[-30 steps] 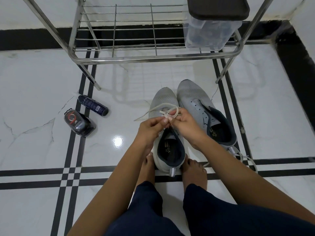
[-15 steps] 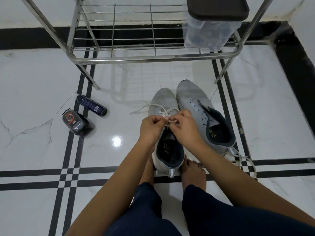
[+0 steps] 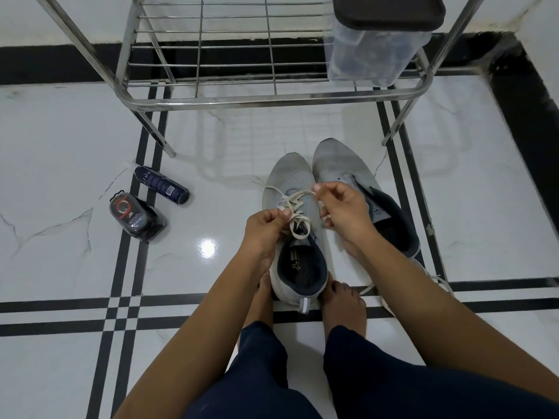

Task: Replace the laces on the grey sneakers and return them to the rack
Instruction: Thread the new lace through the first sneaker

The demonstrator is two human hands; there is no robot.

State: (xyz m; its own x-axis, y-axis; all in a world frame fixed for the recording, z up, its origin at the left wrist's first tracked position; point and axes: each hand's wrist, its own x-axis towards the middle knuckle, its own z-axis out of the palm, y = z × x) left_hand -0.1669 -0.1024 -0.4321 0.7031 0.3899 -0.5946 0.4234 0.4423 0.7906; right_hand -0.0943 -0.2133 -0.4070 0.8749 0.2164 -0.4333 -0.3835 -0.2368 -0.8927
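Both hands pinch the flat cream lace (image 3: 298, 220) over the laced grey mesh sneaker (image 3: 292, 189): left hand (image 3: 266, 229) one strand, right hand (image 3: 344, 211) another.

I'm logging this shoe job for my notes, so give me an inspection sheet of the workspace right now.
Surface: white marble floor with black stripes, one glare spot.
Job's things: grey sneaker upright between bare feet, white lace threaded, half tied; second sneaker beside it, no lace visible; steel rack behind.
Clutter: dark spray can lying down, packaged item beside it; clear container with black lid on the rack.
Grippers: left hand pinches the lace; right hand pinches another strand.
Cables: nothing seen.
Surroundings: white wall, black skirting.
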